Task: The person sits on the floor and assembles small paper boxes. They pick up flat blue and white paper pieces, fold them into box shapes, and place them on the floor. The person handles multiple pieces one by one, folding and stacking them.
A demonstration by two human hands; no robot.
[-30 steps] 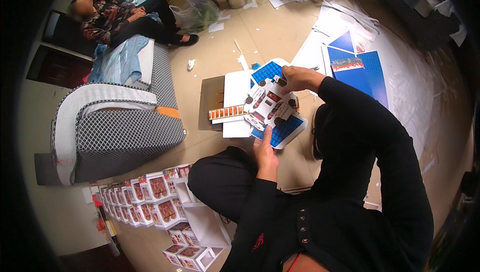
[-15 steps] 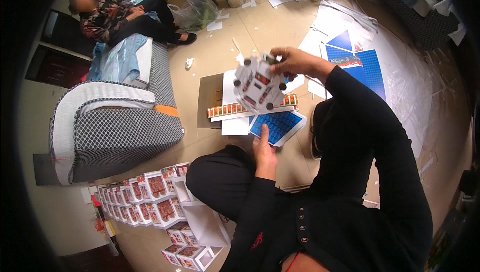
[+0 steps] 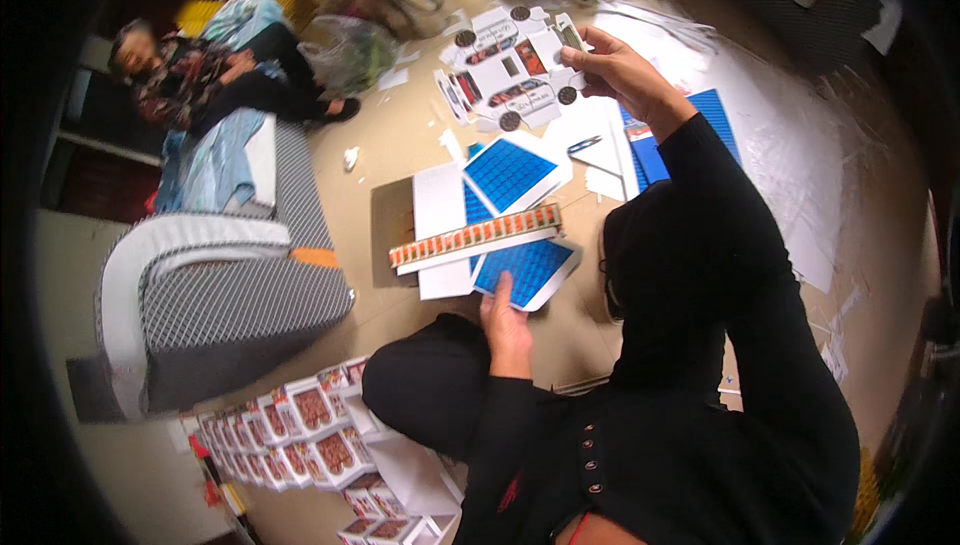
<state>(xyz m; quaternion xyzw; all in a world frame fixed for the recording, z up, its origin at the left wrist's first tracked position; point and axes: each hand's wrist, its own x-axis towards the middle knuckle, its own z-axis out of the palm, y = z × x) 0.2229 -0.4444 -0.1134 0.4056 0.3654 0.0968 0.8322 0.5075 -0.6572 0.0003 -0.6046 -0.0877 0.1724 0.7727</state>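
My right hand [image 3: 622, 67] is raised and pinches a flat paper car cutout [image 3: 512, 65] by its right end. The cutout is white, with printed doors, windows and black wheels. Below it, my left hand [image 3: 507, 330] grips the near edge of a blue patterned card piece [image 3: 530, 270], its thumb on top and its other fingers mostly hidden underneath. Across that piece lies a long strip [image 3: 475, 237] printed with red and orange squares. Another blue card piece [image 3: 512, 173] with white borders lies just beyond the strip, partly over a white sheet [image 3: 440, 207].
Left stands a grey patterned sofa [image 3: 240, 295], where another person [image 3: 200, 75] sits at the far end. Rows of small printed boxes [image 3: 300, 420] stand at lower left. More blue sheets [image 3: 712, 130] and clear plastic [image 3: 780, 175] cover the floor at right. A dark pointed tool [image 3: 584, 145] lies near the middle.
My right hand has lifted the car cutout up and away from the strip, uncovering the farther blue piece. My left hand keeps its grip on the nearer one. The whole view has shifted slightly.
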